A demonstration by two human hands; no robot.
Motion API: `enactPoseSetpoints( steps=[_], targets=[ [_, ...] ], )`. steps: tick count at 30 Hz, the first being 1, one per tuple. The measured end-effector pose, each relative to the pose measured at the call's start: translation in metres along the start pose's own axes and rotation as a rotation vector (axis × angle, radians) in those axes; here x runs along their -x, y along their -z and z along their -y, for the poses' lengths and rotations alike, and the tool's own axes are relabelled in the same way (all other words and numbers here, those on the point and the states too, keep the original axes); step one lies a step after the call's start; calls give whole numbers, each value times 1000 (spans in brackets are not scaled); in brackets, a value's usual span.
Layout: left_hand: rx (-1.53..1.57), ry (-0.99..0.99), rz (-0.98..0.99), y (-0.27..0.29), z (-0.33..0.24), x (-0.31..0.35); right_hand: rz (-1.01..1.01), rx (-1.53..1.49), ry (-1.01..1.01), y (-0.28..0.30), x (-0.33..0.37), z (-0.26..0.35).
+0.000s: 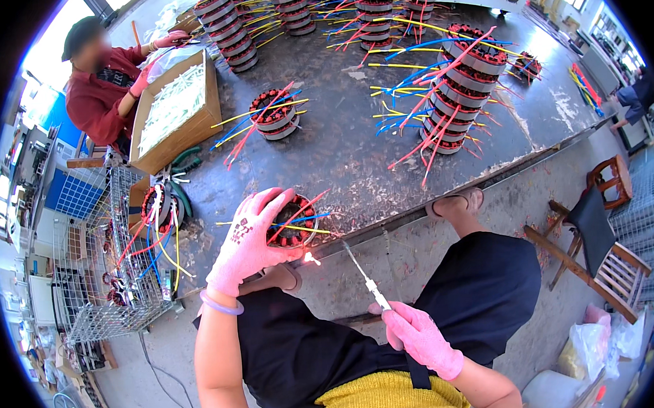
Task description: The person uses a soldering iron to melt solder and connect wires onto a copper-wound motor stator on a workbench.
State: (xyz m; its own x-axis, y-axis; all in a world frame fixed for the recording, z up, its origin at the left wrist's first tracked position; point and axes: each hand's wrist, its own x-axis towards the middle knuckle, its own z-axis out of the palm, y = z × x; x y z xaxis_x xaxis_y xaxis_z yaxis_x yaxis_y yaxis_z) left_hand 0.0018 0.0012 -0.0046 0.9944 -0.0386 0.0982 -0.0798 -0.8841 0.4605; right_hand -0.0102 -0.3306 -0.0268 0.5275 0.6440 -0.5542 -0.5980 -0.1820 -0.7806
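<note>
My left hand [247,237], in a pink glove, is wrapped round a ring-shaped motor stator [293,231] at the table's near edge. The stator has red windings, with red, blue and yellow leads pointing right. My right hand [423,342], also gloved in pink, grips a slim tool [375,292] with a white handle and a thin shaft. Its tip points up and left, apart from the stator. What kind of tool it is, I cannot tell. A small bright white spot [311,259] shows just below the stator.
Another stator [276,126] and a tall stator stack [468,88] stand on the dark table [339,138], with more stacks behind. A carton [210,111] of white tubes, green-handled pliers [186,160] and a wire basket [113,315] are left. A co-worker [103,90] handles things beyond; a chair [599,247] stands right.
</note>
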Motion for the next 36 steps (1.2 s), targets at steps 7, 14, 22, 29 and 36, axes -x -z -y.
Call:
enactPoseSetpoints(
  steps=[7, 14, 22, 29, 36],
  targets=[
    [8, 0, -8, -1, 1, 0, 15, -24, 10, 0, 1, 0],
    [16, 11, -6, 0, -1, 1, 23, -48, 17, 0, 0, 0],
    [15, 35, 7, 0, -2, 0, 20, -2, 11, 0, -1, 1],
    [9, 29, 2, -1, -2, 0, 10, 22, 26, 3, 1, 2],
    [-9, 46, -17, -2, -5, 0, -1, -4, 7, 0, 0, 4]
  ],
)
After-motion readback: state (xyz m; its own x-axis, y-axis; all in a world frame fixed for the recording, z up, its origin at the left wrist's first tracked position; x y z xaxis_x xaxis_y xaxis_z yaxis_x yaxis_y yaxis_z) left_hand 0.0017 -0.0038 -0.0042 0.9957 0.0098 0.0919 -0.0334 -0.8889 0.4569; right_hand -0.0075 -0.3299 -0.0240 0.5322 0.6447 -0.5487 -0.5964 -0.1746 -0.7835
